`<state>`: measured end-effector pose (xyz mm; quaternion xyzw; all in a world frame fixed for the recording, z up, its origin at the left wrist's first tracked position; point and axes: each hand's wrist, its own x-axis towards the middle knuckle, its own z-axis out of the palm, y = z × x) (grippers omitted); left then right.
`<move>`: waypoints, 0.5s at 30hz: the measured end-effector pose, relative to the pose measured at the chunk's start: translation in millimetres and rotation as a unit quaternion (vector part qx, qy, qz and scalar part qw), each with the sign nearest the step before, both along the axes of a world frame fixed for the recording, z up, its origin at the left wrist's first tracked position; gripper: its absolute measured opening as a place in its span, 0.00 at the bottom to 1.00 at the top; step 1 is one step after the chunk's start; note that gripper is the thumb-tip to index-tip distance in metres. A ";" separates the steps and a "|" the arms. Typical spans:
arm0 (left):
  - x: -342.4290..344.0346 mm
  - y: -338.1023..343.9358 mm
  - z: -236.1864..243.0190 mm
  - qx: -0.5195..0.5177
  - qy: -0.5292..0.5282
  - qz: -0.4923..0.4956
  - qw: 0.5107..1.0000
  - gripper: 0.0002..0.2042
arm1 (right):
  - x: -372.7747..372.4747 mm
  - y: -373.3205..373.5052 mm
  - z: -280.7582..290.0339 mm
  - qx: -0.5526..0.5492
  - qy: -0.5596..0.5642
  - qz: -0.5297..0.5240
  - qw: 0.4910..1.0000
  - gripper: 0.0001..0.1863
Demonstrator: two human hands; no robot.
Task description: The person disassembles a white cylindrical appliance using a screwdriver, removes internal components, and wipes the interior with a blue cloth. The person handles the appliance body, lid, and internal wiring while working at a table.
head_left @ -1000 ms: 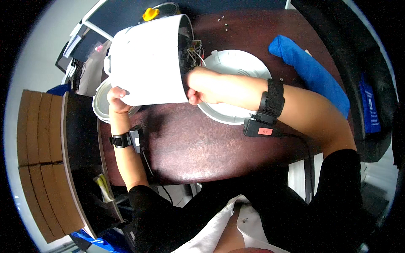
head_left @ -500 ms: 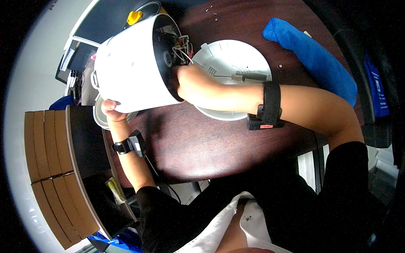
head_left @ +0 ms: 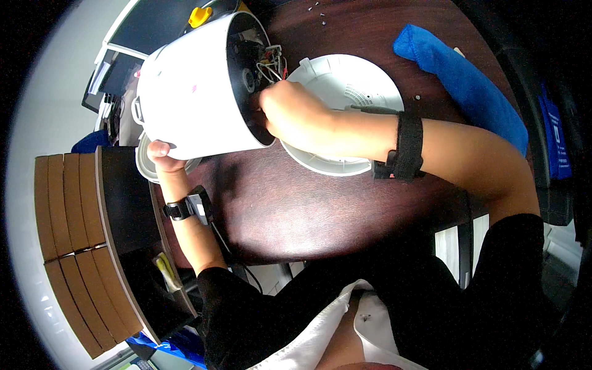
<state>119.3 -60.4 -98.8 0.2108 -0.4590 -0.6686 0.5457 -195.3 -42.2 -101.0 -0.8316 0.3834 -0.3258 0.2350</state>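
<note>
A white rice cooker body (head_left: pixel 185 92) lies tilted on its side, its open underside facing right. Wires (head_left: pixel 271 65) and dark metal parts show inside that opening. My left hand (head_left: pixel 165 157) grips the cooker's lower left edge, the thumb on the outer wall and the other fingers hidden beneath. Bent fingers of my right hand (head_left: pixel 293 111) reach into the opening's lower part; their tips are hidden in shadow, so what they pinch cannot be made out. Behind my right forearm, a round white base cover (head_left: pixel 333 74) with vent slots carries a grey-handled screwdriver (head_left: pixel 375 110), mostly covered by my wrist.
A rolled blue cloth (head_left: pixel 462 80) lies at the right of the brown table (head_left: pixel 277 209). Small screws (head_left: pixel 323 23) are scattered at the back, and a small metal piece (head_left: pixel 417 97) sits near the cloth. Cardboard boxes (head_left: pixel 74 203) stand at the left beside a dark shelf.
My right forearm has shifted slightly and now covers more of the screwdriver. The right hand stays in the cooker's opening, and the left keeps its hold. The whole view has shifted a little.
</note>
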 end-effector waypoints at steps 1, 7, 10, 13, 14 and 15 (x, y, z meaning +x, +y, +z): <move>2.1 0.6 -0.9 0.000 0.002 -0.001 1.000 0.42 | 0.0 -0.2 2.6 0.016 0.006 0.008 1.000 0.05; 4.9 -2.0 -4.4 0.000 0.021 -0.027 0.999 0.41 | -0.7 -6.6 9.7 0.020 0.050 0.068 0.996 0.05; 1.7 -1.2 -3.9 0.003 0.021 -0.027 0.999 0.41 | -0.4 -7.8 6.3 -0.006 0.041 0.089 0.995 0.04; 1.5 -1.6 -1.1 0.013 0.019 -0.045 0.999 0.41 | 0.5 -4.1 2.4 -0.023 0.044 0.081 0.995 0.03; 3.6 -2.6 -4.2 0.011 0.024 -0.046 0.999 0.41 | 0.4 -2.4 1.7 -0.028 0.049 0.074 0.996 0.03; 3.5 -2.8 -3.8 0.010 0.027 -0.047 0.998 0.42 | 0.6 -1.7 1.7 -0.030 0.060 0.072 0.995 0.03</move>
